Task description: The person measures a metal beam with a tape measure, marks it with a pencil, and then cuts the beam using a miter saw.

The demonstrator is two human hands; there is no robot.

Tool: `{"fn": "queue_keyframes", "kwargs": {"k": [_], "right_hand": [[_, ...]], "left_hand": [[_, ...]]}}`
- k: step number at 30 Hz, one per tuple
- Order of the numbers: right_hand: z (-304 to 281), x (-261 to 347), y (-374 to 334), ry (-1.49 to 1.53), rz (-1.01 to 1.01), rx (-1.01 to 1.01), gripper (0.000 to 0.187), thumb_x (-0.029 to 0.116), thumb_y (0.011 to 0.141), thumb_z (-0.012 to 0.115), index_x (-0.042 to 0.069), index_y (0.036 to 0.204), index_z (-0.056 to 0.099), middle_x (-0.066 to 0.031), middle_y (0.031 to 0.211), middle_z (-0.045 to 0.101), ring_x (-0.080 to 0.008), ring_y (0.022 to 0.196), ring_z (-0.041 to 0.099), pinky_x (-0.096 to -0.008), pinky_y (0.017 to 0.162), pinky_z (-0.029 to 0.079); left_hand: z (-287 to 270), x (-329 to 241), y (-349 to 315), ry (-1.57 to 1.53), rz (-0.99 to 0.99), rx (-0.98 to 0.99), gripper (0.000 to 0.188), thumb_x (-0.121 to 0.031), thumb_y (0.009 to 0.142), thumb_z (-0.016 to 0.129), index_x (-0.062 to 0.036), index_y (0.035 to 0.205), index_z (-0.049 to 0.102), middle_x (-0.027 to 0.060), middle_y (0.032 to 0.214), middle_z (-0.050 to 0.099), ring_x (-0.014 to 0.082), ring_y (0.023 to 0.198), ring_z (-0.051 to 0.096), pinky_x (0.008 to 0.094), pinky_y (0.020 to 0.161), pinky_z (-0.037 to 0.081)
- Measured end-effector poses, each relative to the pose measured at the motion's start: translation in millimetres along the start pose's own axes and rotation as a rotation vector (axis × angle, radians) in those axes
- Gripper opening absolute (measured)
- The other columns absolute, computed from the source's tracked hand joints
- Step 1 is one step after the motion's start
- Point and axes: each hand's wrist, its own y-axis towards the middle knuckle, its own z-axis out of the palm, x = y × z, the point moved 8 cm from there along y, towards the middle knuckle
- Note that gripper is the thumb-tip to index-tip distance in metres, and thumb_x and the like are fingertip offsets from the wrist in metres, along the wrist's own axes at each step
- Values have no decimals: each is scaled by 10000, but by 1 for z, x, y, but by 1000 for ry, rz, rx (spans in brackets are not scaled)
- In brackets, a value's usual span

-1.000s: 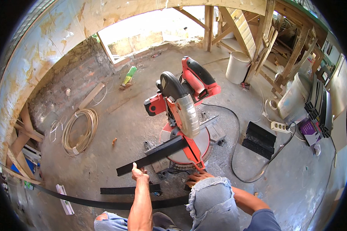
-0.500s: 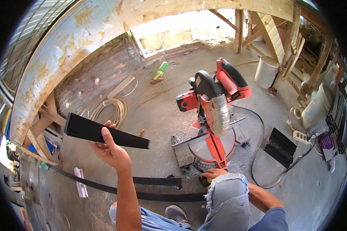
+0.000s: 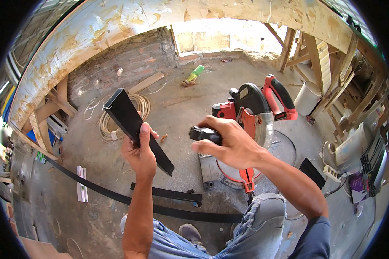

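My left hand (image 3: 139, 151) is closed round a short black metal profile (image 3: 127, 116), tilted with its hollow upper end toward the far left. In my right hand (image 3: 233, 140) is a compact black tape measure (image 3: 206, 135), held between thumb and fingers and apart from the profile. Behind that hand stands a red and black miter saw (image 3: 251, 99) on the floor; the hand and forearm hide part of its base and table. On the floor in front of me lie a shorter black strip (image 3: 166, 193) and a long black strip (image 3: 103, 188).
A coil of pale hose (image 3: 145, 108) and a wooden board (image 3: 147, 83) lie at far left. A green bottle (image 3: 196, 73) is beyond them. On the right are a white bucket (image 3: 308, 98), a power strip (image 3: 331, 173) and a black panel (image 3: 312, 173). A white profile piece (image 3: 82, 183) lies left.
My right hand has risen from beside my knee to in front of the saw, bringing the tape measure up. The profile in my left hand has turned to a steeper tilt.
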Motion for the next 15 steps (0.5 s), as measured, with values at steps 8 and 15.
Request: {"fn": "queue_keyframes", "kwargs": {"k": [8, 15], "right_hand": [[34, 30, 18, -441, -541, -221, 659, 224, 741, 772, 4, 1271, 448, -185, 961, 584, -358, 918, 572, -432, 828, 456], [51, 24, 22, -586, -597, -208, 673, 293, 794, 736, 21, 1329, 433, -179, 1099, 556, -363, 1029, 538, -452, 905, 432]], "left_hand": [[29, 6, -9, -134, -156, 236, 145, -144, 931, 714, 1, 930, 708, -29, 817, 638, 48, 768, 537, 218, 681, 428], [24, 14, -9, -193, -165, 217, 171, -152, 904, 743, -8, 832, 687, -35, 722, 610, 47, 683, 522, 228, 607, 420]]}}
